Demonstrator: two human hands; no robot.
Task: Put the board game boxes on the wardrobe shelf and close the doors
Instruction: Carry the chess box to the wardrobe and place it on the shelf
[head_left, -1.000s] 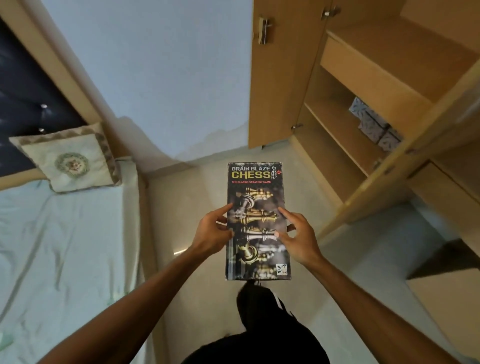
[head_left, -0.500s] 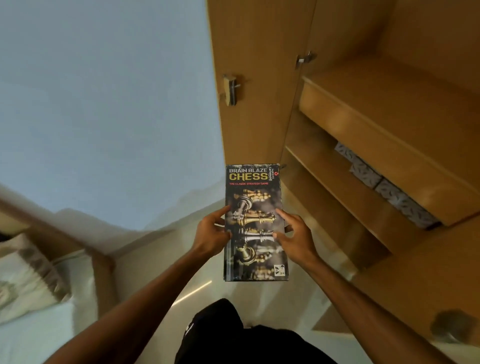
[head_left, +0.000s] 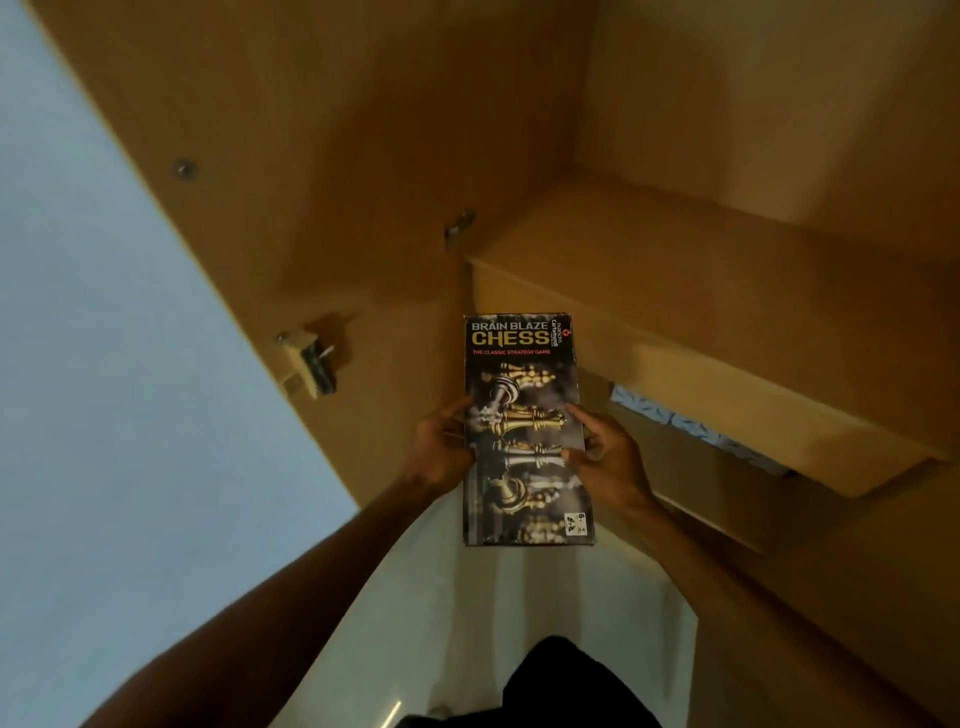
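Chess box held with both hands in front of the open wardrobe.

The wardrobe (head_left: 519, 130) fills the upper view, its left door (head_left: 234, 208) swung open beside the pale wall (head_left: 104, 364). An upper shelf (head_left: 727, 291) lies bare; patterned boxes (head_left: 696, 428) sit on the shelf below it. The chess box (head_left: 524, 431) is in the air, label up, its far end near the upper shelf's front edge. The left hand (head_left: 441, 452) clamps its left long edge, the right hand (head_left: 608, 462) its right edge, thumbs on top.
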